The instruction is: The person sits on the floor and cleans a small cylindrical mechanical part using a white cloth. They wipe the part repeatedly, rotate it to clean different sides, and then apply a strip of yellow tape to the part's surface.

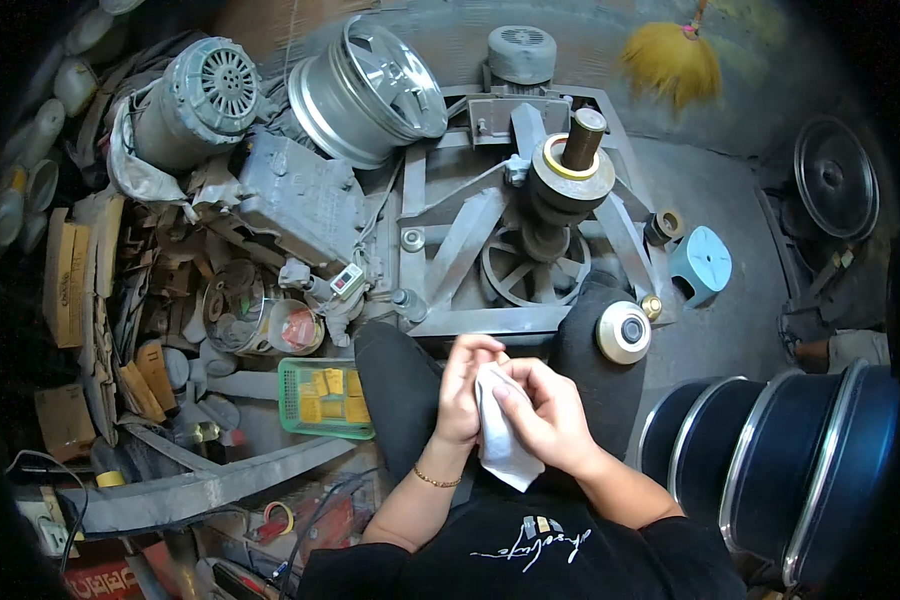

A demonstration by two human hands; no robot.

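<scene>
White cloth (512, 462), long axis slanting down-right toward black T-shirt (620, 555), right hand (548, 412) gripping it, left hand (459, 398) fingers curled alongside

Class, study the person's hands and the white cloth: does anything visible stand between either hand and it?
Nothing visible does. The right hand grips the white cloth directly, thumb over its front, and the left hand lies right against its left edge. Whether the folds hide something small cannot be told.
</scene>
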